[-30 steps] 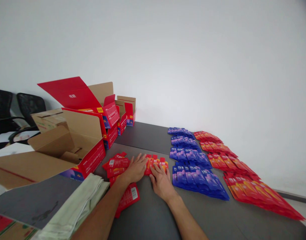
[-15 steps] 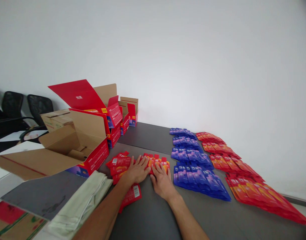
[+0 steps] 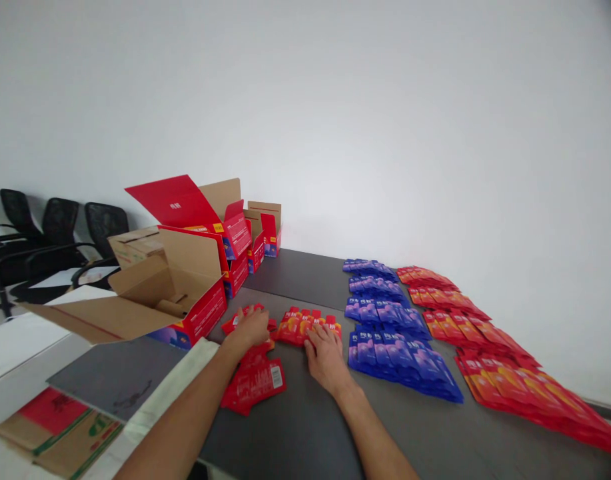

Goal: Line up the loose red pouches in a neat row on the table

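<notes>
My left hand (image 3: 254, 328) reaches over a loose pile of red pouches (image 3: 255, 383), its partly visible fingers apart and touching the upper ones. Some of these pouches lie face down with a white barcode label showing. Beside the pile is an overlapping row of red-and-orange pouches (image 3: 296, 325), printed side up. On the right end of that row rests my right hand (image 3: 326, 357), open, fingers spread over the pouches. Nearest to it on the right are fanned stacks of blue pouches (image 3: 398, 355).
Several fanned stacks of red pouches (image 3: 515, 380) lie along the wall side. An open red carton (image 3: 205, 312) with raised flaps stands at left, with more red cartons (image 3: 238, 237) behind. A pale folded cloth (image 3: 200, 353) lies near my left arm. Black chairs (image 3: 105, 223) stand farther left.
My left hand has moved left, off the row of red-and-orange pouches and onto the loose pile. My right hand stays on the row's right end. The view has shifted slightly left.
</notes>
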